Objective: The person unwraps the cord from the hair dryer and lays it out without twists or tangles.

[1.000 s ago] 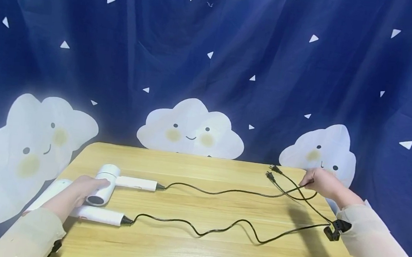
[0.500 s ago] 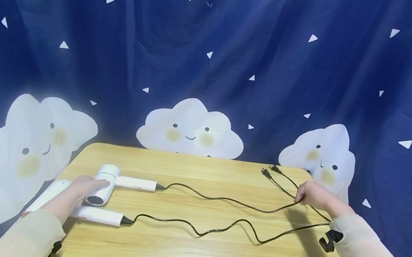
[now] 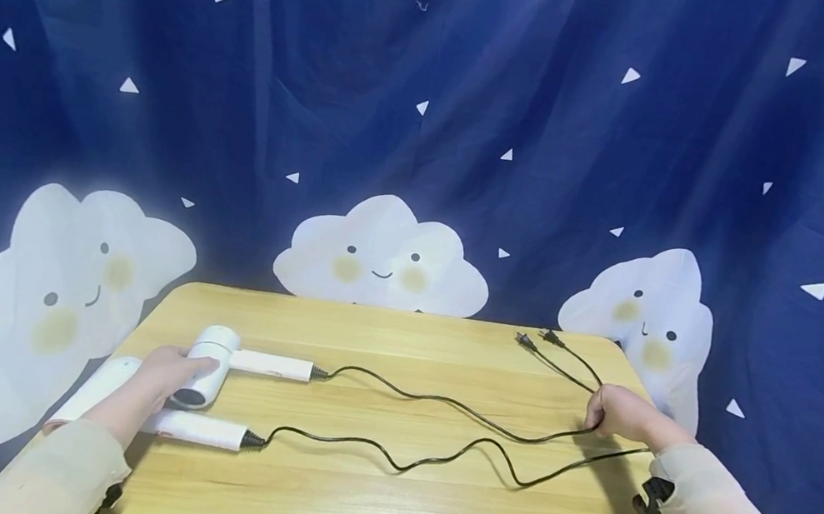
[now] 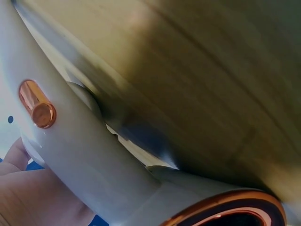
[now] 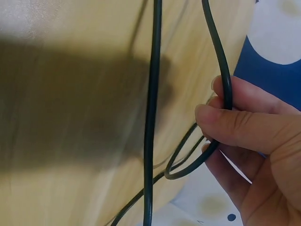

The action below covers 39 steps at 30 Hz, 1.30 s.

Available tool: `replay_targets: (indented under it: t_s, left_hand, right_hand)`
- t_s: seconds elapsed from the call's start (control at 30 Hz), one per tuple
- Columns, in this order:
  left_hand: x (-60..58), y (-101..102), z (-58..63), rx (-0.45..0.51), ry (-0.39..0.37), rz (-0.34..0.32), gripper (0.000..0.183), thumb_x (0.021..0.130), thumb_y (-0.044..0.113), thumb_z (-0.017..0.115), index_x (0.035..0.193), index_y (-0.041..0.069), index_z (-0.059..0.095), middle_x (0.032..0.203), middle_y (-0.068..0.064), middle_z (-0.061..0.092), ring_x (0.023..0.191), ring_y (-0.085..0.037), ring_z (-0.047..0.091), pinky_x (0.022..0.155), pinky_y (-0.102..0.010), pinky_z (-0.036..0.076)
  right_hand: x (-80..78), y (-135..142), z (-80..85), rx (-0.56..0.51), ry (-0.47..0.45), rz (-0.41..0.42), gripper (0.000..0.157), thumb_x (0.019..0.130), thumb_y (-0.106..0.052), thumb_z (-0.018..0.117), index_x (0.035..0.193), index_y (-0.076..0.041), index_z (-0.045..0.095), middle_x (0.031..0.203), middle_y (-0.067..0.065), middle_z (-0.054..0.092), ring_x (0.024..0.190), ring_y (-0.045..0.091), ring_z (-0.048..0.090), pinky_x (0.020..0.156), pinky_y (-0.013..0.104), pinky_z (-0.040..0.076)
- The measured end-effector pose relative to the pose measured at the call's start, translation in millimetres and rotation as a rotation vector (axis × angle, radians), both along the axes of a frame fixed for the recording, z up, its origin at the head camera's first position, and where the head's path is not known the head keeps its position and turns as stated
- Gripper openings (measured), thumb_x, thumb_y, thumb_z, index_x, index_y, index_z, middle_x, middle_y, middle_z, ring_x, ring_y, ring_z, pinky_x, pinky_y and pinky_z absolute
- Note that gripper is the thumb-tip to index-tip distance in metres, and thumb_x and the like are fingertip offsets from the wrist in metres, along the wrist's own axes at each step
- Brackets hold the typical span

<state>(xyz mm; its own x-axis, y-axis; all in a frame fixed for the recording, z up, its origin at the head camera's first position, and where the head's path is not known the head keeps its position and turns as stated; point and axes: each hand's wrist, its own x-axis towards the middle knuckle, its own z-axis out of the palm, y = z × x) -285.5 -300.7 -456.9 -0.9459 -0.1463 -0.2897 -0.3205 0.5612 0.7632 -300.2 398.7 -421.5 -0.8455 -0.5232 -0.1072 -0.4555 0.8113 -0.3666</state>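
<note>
Two white hair dryers lie on the table's left side with their handles pointing right. My left hand holds the far hair dryer by its barrel. The near hair dryer lies partly under my left forearm. In the left wrist view, a white hair dryer with a copper-coloured switch and a copper-rimmed end fills the foreground. At the table's right, my right hand pinches the far dryer's black cord between thumb and fingers. Below the fingertips, the cord bends into a small loop.
Two black plugs, one left of the other, lie near the table's back right edge. The near dryer's cord runs wavily to the right, under my right arm. Behind the table hangs a blue cloud-print curtain.
My right hand has come toward the front of the table, drawing the far cord's right part with it. One plug has slid left. My left hand has stayed in place.
</note>
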Motion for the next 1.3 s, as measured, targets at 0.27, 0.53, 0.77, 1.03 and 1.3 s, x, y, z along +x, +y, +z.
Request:
replay_targets:
  t_s: [0.27,0.53,0.77,1.03,1.3]
  left_hand:
    - [0.2,1.7,2.0,-0.054,0.025,0.007,0.091,0.084,0.051,0.056,0.135,-0.016,0.024,0.131,-0.038,0.031,0.116,-0.048,0.038,0.098,-0.054,0.033]
    - [3.2,3.6,1.8,-0.077,0.078,0.007,0.085,0.086,0.047,0.056,0.134,-0.016,0.026,0.130,-0.038,0.034,0.114,-0.048,0.040,0.097,-0.054,0.034]
    - [8.5,7.9,5.0,-0.172,0.158,0.001,0.077,0.086,0.043,0.058,0.131,-0.015,0.033,0.128,-0.037,0.039,0.112,-0.049,0.041,0.096,-0.056,0.034]
    - [7.9,6.5,3.9,-0.211,0.163,-0.005,0.079,0.086,0.045,0.057,0.132,-0.015,0.033,0.129,-0.038,0.036,0.114,-0.052,0.038,0.098,-0.057,0.030]
    - [8.9,8.4,6.5,-0.214,0.154,0.011,0.073,0.088,0.041,0.053,0.131,-0.015,0.034,0.130,-0.037,0.035,0.115,-0.052,0.036,0.099,-0.057,0.029]
  right_hand:
    - [-1.7,1.7,-10.9,-0.010,0.078,0.057,0.025,0.055,0.014,0.068,0.063,-0.009,0.069,0.060,-0.004,0.064,0.055,0.000,0.051,0.051,0.020,0.045]
    - [-3.5,9.6,-23.1,-0.039,0.219,0.039,0.032,0.056,0.015,0.064,0.064,-0.015,0.069,0.065,-0.009,0.063,0.061,0.002,0.055,0.054,0.022,0.047]
    - [-6.5,13.3,-27.1,-0.080,0.297,0.047,0.034,0.055,0.016,0.062,0.065,-0.016,0.066,0.066,-0.009,0.060,0.061,0.004,0.051,0.053,0.024,0.044]
    - [-5.3,6.6,-31.3,0.011,0.235,-0.066,0.020,0.068,0.003,0.074,0.067,-0.015,0.065,0.067,-0.005,0.061,0.062,0.010,0.053,0.057,0.025,0.045]
    - [-4.1,9.7,-30.4,0.012,0.229,-0.102,0.018,0.067,0.001,0.076,0.067,-0.014,0.065,0.068,-0.005,0.062,0.065,0.011,0.056,0.060,0.028,0.047]
